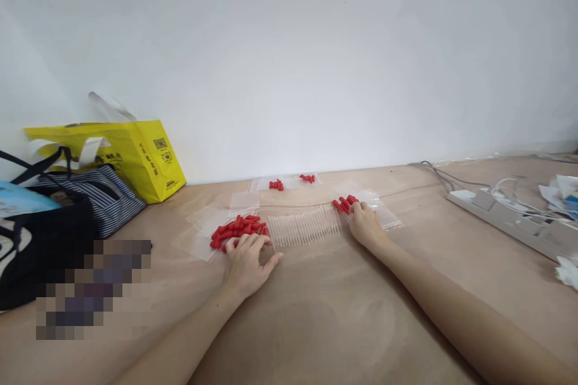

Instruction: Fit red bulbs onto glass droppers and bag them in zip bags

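My left hand [248, 263] rests at the near edge of a pile of red rounded pieces [237, 227], its fingers bent and its thumb stretched apart. Beneath that pile lies a clear plastic bag [203, 246]. Between my two hands, a row of thin pale sticks [304, 227] lies side by side on the table. My right hand [366, 225] is closed, with its fingertips at a smaller group of red pieces [342, 204] at the row's right end. What exactly its fingertips pinch is partly hidden. Another clear bag [383, 213] lies under and beyond this hand.
Farther back, two small red clusters [276, 184] lie on clear plastic near the wall. A yellow bag [158, 162], a striped pouch [112, 198] and a black bag [67, 246] stand at left. At right are a white power strip [492, 216] with cables and crumpled tissue [566, 271].
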`<state>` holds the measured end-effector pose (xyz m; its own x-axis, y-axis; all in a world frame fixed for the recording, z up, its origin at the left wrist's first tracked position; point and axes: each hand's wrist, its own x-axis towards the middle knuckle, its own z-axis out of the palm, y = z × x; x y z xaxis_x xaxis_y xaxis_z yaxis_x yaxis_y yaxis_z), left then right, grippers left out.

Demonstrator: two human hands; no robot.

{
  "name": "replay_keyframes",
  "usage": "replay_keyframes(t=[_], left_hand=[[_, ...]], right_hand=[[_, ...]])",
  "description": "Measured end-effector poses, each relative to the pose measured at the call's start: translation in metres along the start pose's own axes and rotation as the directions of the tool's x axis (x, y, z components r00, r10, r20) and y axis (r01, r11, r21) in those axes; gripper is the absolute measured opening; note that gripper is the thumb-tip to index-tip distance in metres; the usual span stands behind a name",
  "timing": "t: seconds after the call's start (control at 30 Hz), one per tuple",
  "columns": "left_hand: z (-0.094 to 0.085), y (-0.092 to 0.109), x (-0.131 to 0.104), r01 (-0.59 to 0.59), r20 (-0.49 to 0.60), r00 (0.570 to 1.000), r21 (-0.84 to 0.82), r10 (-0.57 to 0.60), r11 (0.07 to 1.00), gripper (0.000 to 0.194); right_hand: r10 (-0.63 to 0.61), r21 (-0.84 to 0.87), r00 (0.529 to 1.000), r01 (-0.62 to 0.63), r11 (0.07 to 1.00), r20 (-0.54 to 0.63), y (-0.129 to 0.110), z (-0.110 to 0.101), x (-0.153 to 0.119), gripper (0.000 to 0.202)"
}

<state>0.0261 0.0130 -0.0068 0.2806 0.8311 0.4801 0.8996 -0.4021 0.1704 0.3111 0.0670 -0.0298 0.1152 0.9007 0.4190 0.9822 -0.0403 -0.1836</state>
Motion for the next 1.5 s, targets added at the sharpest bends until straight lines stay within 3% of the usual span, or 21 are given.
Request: replay_keyframes(t=[0.33,0.6,0.87,1.2,1.27,1.33,1.43,1.5], left_hand=[[-0.002,-0.014,0.004,0.136,-0.094,0.988,0.116,-0.126,0.984,0.012],[0.008,-0.018,0.012,0.083,-0.131,0.990,0.194,-0.058,0.977,0.016],[0.010,-0.017,0.016,0.038,-0.136,0.991,0.247,-0.004,0.968,0.011],[0.004,-0.014,0.012,0.083,-0.229,0.973,0.231,-0.029,0.969,0.015],[-0.002,-0.010,0.009,0.042,-0.242,0.970,0.184,0.004,0.982,0.016],[-0.008,-0.002,0.004,-0.077,-0.211,0.973,0.108,0.098,0.991,0.016],[-0.015,0.011,-0.005,-0.298,-0.100,0.951,-0.039,0.293,0.954,0.014],[-0.016,0.018,-0.010,-0.360,-0.019,0.933,-0.115,0.360,0.926,0.013]], right_hand=[[0.007,-0.074,0.997,-0.001,0.997,0.081,-0.006,-0.006,-0.004,0.024],[-0.004,-0.077,1.000,0.002,0.997,-0.014,-0.016,-0.011,-0.008,0.028],[0.047,-0.058,0.988,-0.039,0.998,0.144,-0.030,-0.016,-0.005,0.028],[0.047,-0.096,0.983,-0.030,0.995,0.177,-0.028,-0.013,-0.006,0.022],[0.048,-0.100,0.979,-0.029,0.995,0.196,-0.029,-0.014,-0.007,0.022],[0.069,-0.109,0.974,-0.046,0.993,0.215,-0.030,-0.015,-0.008,0.022],[0.065,-0.109,0.979,-0.044,0.993,0.192,-0.031,-0.017,-0.013,0.023],[-0.024,-0.066,0.990,0.034,0.997,0.141,-0.030,-0.021,-0.018,0.023]])
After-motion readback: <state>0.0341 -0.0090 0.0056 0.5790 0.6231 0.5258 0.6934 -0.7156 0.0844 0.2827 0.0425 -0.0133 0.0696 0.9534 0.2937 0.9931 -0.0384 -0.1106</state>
